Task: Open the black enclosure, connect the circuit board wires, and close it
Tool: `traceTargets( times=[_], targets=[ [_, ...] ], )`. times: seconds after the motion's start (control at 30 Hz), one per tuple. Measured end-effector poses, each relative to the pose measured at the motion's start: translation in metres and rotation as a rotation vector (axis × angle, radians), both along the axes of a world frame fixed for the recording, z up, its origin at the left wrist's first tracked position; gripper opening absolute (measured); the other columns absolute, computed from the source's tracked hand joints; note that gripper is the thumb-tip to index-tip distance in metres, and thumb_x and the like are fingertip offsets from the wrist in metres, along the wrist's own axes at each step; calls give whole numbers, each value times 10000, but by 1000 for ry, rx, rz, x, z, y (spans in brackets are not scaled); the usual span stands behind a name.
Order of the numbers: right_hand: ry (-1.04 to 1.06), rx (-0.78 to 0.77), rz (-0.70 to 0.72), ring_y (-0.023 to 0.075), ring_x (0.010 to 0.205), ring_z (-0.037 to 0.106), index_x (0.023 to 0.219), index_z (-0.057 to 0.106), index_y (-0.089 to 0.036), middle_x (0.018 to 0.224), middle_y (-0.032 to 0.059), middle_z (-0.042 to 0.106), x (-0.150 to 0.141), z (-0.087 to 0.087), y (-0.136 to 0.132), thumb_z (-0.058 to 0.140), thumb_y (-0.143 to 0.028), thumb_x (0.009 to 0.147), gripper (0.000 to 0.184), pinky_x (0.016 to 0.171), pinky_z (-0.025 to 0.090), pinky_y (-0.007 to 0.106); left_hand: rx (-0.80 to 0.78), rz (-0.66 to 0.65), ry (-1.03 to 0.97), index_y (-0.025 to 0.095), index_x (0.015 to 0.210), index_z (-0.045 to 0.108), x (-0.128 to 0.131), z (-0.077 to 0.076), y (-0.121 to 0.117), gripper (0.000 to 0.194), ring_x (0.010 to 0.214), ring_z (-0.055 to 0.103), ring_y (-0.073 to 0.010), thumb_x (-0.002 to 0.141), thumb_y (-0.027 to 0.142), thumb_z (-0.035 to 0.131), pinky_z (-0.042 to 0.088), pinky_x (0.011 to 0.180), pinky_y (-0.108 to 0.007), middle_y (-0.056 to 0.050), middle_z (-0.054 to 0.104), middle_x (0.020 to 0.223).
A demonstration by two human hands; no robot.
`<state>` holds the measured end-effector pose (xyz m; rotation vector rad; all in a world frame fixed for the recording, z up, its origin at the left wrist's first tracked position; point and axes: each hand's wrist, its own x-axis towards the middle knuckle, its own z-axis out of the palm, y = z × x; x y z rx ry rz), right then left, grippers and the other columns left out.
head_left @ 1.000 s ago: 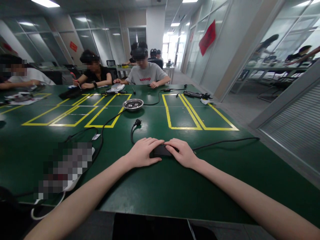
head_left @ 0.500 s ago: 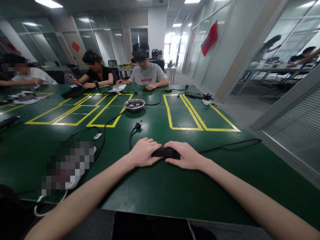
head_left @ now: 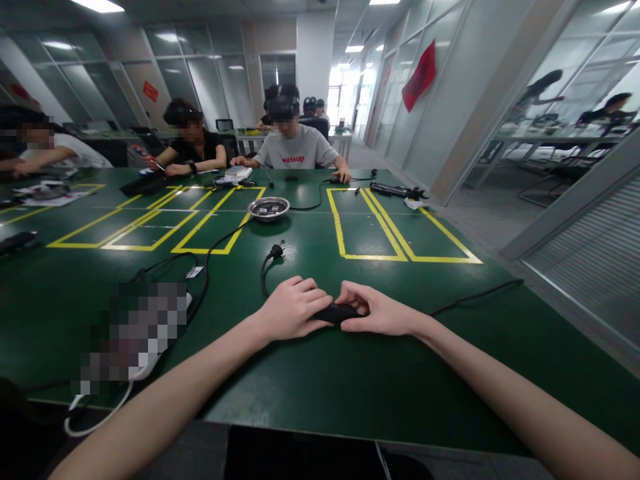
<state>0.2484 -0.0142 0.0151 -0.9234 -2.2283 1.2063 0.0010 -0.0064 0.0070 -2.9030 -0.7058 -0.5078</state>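
A black power adapter is held just over the green table, slightly tilted down to the right. My left hand is closed around its left end, fingers over the top and thumb along the near side. At its right end my right hand is closed, thumb and fingertips pinching that end. A black power cord with a plug lies beyond my left hand and runs toward it. From behind my right hand a thin black cable stretches to the right. My palms hide both ends of the adapter.
A metal bowl with small metal parts stands mid-table. Left lies a white power strip, partly blurred out, with a black cord. Yellow tape outlines rectangles on the green table. A folded black tripod lies far right. Co-workers sit opposite.
The adapter has turned a little in my hands and its right end has dipped. My right hand has shifted slightly right, its fingers more curled. The co-worker opposite has moved a hand rightward to a cable.
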Motion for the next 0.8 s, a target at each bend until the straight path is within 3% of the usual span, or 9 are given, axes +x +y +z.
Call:
traceTargets(
  times=[0.17,0.3,0.43,0.57,0.67,0.73,0.8],
  targets=[
    [153,-193,-88,117,670,580,838,480,-217,780,-36,608,-8,-9,1,836,-422,736,423,571,458,222,-17,1,-57,169,1238,655,-1,-3,2,378,1054,659,-257,1025,458,537,501,883,-381,-121,737,1171],
    [315,-278,-315,130,563,603,841,458,-237,741,-11,694,-5,-12,13,825,-561,721,505,442,401,204,26,70,-212,210,1458,533,-6,1,4,489,1330,558,-304,1006,394,565,470,1080,-480,-155,595,1455],
    [571,-168,-691,145,580,646,797,408,-248,817,26,753,20,-7,37,851,-602,643,587,430,402,201,-4,69,-297,226,1368,617,-10,1,5,385,1281,608,-276,999,319,559,502,1065,-475,-130,656,1381],
    [698,132,-1018,157,554,642,806,357,-266,825,21,734,57,-2,61,800,-646,628,610,401,355,206,-120,50,-258,210,1178,710,-10,-4,10,261,1149,678,-247,996,322,562,547,986,-431,-99,737,1224],
    [537,442,-1230,196,597,654,819,371,-271,832,44,707,85,-2,69,711,-654,696,527,470,424,265,-206,67,-216,195,1116,725,-10,-7,14,230,1101,699,-230,989,315,575,551,967,-400,-80,754,1187],
    [233,635,-1292,252,729,685,821,438,-260,885,87,709,102,-4,70,689,-599,744,429,607,499,338,-246,82,-199,195,1099,729,-11,-9,15,216,1087,704,-224,983,308,587,550,965,-386,-71,760,1173],
    [-117,698,-1295,303,811,684,853,518,-247,895,114,711,118,-9,70,677,-539,786,340,674,497,377,-268,91,-192,198,1097,731,-11,-10,16,211,1091,702,-223,978,306,594,548,965,-379,-67,761,1170]
  ],
)
